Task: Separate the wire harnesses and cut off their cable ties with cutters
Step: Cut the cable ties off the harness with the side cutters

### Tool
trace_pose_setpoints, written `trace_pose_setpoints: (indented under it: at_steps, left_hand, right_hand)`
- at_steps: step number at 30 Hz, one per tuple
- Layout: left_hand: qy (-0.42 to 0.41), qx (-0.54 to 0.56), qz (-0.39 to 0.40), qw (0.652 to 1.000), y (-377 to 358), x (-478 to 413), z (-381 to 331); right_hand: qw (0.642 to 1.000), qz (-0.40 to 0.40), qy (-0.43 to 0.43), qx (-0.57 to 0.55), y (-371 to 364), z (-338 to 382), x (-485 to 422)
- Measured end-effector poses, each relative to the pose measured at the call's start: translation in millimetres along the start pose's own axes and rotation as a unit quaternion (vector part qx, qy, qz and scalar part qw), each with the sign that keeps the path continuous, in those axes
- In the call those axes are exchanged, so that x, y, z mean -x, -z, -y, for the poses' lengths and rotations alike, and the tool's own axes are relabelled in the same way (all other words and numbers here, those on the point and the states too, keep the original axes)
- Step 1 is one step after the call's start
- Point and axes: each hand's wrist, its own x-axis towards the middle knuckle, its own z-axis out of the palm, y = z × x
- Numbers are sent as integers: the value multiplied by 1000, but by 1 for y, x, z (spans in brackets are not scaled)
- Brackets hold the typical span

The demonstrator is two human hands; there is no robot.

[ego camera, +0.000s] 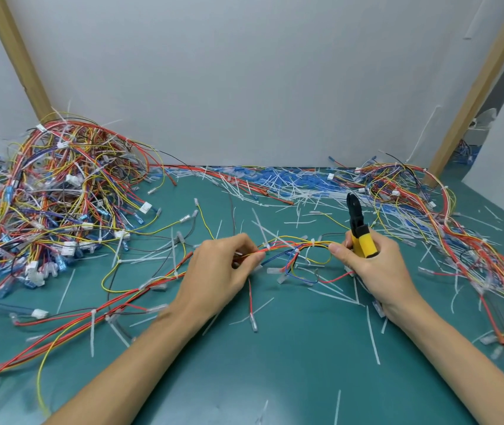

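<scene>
Stretching between both hands, the wire harness (290,245) lies left to right just above the counter (275,378). The left hand (223,268) pinches its left end. The right hand (376,265) pinches the right end at thumb and forefinger, its other fingers curled round the yellow-handled cutters (362,237), whose tips point far, away from the harness. A white cable tie (312,241) sits just left of the right hand, so the cutters likely must swing down and left. Loose wire loops hang close beneath. A tangled pile (60,194) sits far left, cut tie ends (290,185) beyond.

Wire harness (290,245) between left hand (217,271) and right hand (379,271) with yellow cutters (364,240)
</scene>
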Motion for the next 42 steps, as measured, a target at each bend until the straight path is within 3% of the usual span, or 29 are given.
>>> trace_pose_setpoints:
  at_steps: [8, 14, 18, 22, 25, 28, 34, 42]
  left_hand:
    - [-85, 10, -30, 996, 6, 0, -5]
    - [-19, 115, -2, 993, 6, -1, -2]
    - [10, 90, -29, 995, 3, -2, 0]
    - [-9, 34, -50, 998, 2, -3, 0]
    - [-54, -10, -64, 996, 3, -2, -3]
    - [-97, -52, -83, 990, 3, 0, -8]
    - [-150, -117, -104, 976, 3, 2, -18]
    - [-196, -168, -105, 960, 3, 1, -21]
  right_hand:
    - [957, -40, 108, 266, 2, 7, 4]
    - [923, -72, 96, 365, 10, 13, 4]
    - [903, -89, 133, 398, 14, 30, 7]
    - [892, -32, 219, 393, -3, 54, 28]
    - [857, 8, 270, 439, -25, 61, 50]
    - [825, 13, 236, 513, -32, 58, 55]
    - [801, 0, 132, 584, -23, 45, 42]
    - [810, -44, 144, 566, -21, 43, 37]
